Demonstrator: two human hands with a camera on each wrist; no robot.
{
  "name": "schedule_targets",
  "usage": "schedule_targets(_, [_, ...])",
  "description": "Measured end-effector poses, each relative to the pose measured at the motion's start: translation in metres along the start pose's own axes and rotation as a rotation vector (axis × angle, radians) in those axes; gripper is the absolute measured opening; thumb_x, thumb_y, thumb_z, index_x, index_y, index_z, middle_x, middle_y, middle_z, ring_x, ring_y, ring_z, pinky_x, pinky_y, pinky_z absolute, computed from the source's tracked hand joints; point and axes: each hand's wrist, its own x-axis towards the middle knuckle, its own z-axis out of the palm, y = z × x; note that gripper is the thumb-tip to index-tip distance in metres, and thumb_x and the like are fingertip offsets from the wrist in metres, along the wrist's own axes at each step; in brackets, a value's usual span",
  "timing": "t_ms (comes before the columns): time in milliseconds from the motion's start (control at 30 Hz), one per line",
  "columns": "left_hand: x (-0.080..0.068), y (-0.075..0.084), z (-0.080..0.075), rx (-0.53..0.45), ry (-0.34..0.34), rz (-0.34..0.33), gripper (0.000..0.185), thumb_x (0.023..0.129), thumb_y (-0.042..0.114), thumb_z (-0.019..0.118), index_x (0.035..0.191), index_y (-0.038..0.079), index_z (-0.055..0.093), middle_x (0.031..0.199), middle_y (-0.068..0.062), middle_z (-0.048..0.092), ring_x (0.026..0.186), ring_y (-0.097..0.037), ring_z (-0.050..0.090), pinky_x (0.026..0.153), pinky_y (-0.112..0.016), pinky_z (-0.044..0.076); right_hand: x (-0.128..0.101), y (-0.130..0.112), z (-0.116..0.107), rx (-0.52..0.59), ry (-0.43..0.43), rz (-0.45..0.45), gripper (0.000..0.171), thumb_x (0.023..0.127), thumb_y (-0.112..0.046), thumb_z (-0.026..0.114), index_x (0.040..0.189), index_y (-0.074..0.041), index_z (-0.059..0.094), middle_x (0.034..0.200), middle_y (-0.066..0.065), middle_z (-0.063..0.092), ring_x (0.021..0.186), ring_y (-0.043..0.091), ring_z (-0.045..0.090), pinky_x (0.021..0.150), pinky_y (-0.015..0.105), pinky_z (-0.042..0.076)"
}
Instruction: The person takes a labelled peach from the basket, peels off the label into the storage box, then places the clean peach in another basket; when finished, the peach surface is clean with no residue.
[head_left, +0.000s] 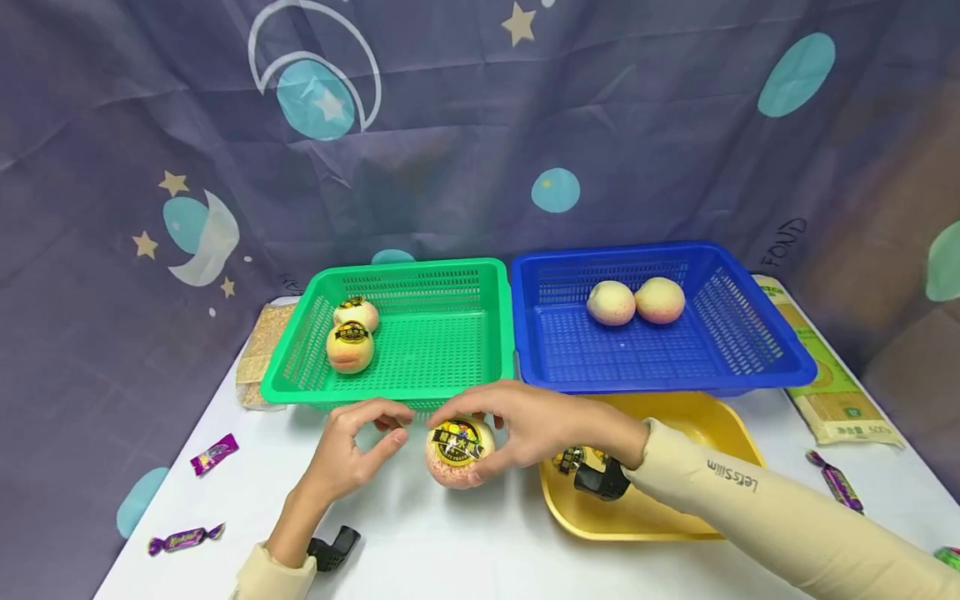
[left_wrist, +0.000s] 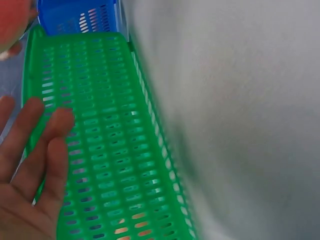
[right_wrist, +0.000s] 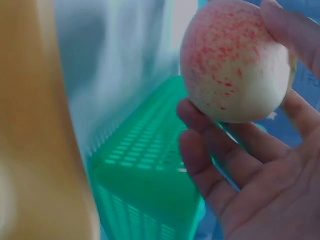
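The cream sleeve (head_left: 757, 500) of the right arm is showing the word "letsSlim" upside down. Faint lettering reading "FOUND" is running up the backdrop cloth (head_left: 787, 237) beside the blue basket (head_left: 780, 367). The fruit stickers and candy wrappers are showing print too small to read.

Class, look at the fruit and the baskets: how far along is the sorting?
Two labelled peaches lie in the green basket, two plain peaches in the blue basket. The right hand holds another labelled peach; the left hand holds nothing. More fruit seems left in the yellow tray.
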Motion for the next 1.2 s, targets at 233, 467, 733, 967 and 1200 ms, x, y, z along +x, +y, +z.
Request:
schedule_targets(233, [-0.001,-0.007,0.005,-0.09,-0.26,-0.121,0.036,0.093,0.025,0.072,0.125,0.009,0.069,0.118,-0.01,0.075,0.097,-0.026,0.073,0.088,-0.036,0.058,0.004,0.01,0.012,-0.124,-0.086,0.02,0.062,0.084,-0.029,0.083,0.141,-0.022,0.059,0.138,-0.006,0.064,0.124,0.006,0.059,0.105,0.032,0.048])
schedule_targets(467, [-0.002,-0.003,0.007,-0.046,-0.39,-0.253,0.053,0.083,0.036,0.084,0.132,0.024,0.067,0.123,0.009,0.072,0.099,-0.019,0.069,0.09,-0.036,0.055,0.01,0.018,0.019,-0.177,-0.134,0.076,0.062,0.084,-0.028,0.083,0.141,-0.021,0.059,0.141,-0.005,0.063,0.128,0.009,0.058,0.109,0.035,0.047])
schedule_targets(733, [-0.004,-0.001,0.012,-0.03,-0.506,-0.422,0.06,0.078,0.048,0.086,0.131,0.029,0.066,0.113,0.012,0.07,0.099,-0.015,0.063,0.087,-0.031,0.052,0.016,0.022,0.032,-0.199,-0.161,0.138,0.065,0.085,-0.028,0.083,0.143,-0.019,0.056,0.14,-0.003,0.062,0.124,0.009,0.058,0.107,0.036,0.048])
schedule_targets(967, [0.001,0.007,0.023,-0.042,-0.546,-0.46,0.066,0.079,0.049,0.085,0.136,0.023,0.063,0.117,0.015,0.066,0.105,-0.015,0.061,0.089,-0.03,0.051,0.002,0.016,0.031,-0.286,-0.101,0.175,0.065,0.085,-0.035,0.084,0.142,-0.022,0.057,0.129,-0.005,0.063,0.112,0.008,0.061,0.096,0.035,0.054])
schedule_targets(1200, [0.008,0.01,0.04,-0.036,-0.569,-0.386,0.068,0.079,0.05,0.085,0.138,0.025,0.061,0.123,0.014,0.067,0.106,-0.01,0.058,0.085,-0.028,0.05,-0.012,0.012,0.034,-0.367,-0.043,0.116,0.07,0.081,-0.033,0.086,0.144,-0.022,0.057,0.118,-0.003,0.061,0.092,0.006,0.056,0.077,0.024,0.052])
